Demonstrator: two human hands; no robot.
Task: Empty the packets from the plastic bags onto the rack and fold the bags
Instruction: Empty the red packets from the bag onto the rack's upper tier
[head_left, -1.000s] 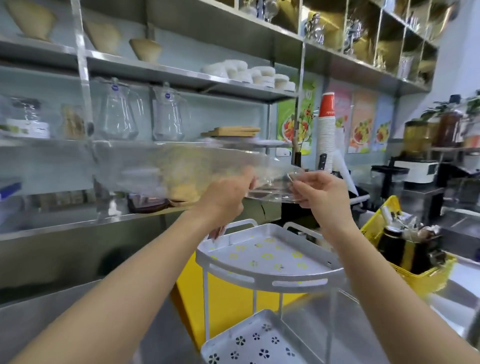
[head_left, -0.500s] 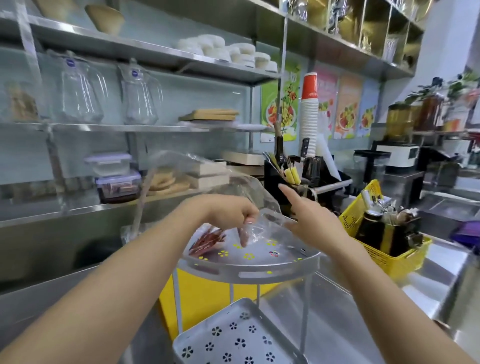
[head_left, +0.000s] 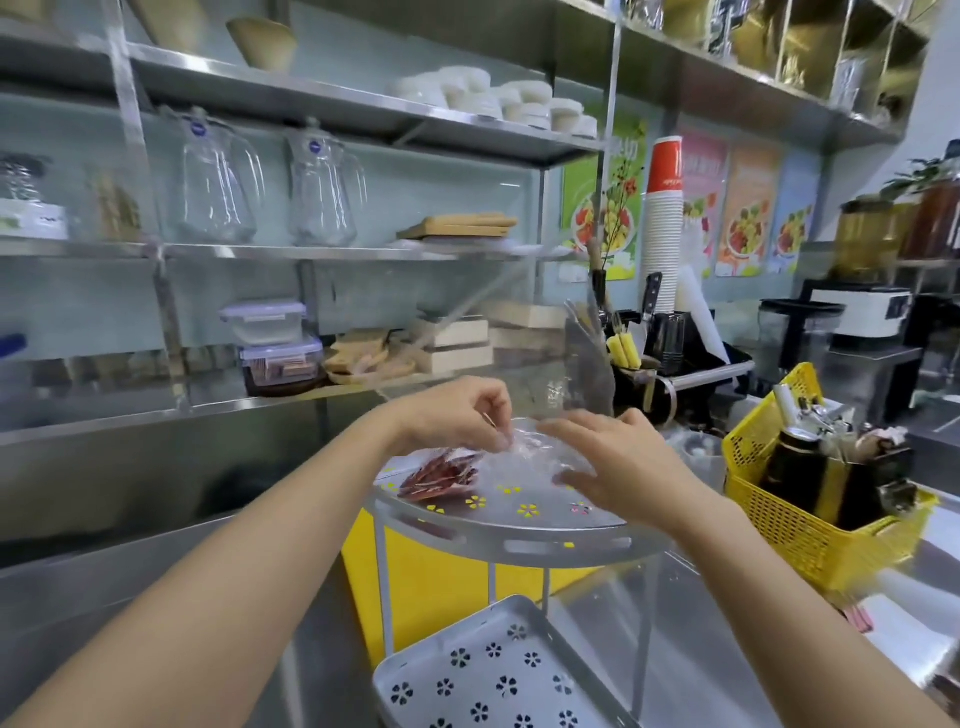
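A white two-tier corner rack (head_left: 519, 538) with flower-shaped holes stands in front of me. Red packets (head_left: 439, 475) lie in a pile on the left of its top tier. A clear, crumpled plastic bag (head_left: 524, 457) rests over the top tier between my hands. My left hand (head_left: 462, 415) pinches the bag's upper edge just above the packets. My right hand (head_left: 608, 462) lies on the bag's right side with its fingers spread, pressing it down. The lower tier (head_left: 493, 670) holds nothing.
A yellow basket (head_left: 810, 535) with bottles and tools stands right of the rack. Behind it are a black utensil holder (head_left: 636, 374) and a tall stack of paper cups (head_left: 662, 218). Steel wall shelves (head_left: 291, 252) carry glass jugs, boxes and bowls.
The bag was held up and stretched flat between both hands; it has come down onto the top tier, the red packets now lie on the rack, and my right hand has dropped onto the bag.
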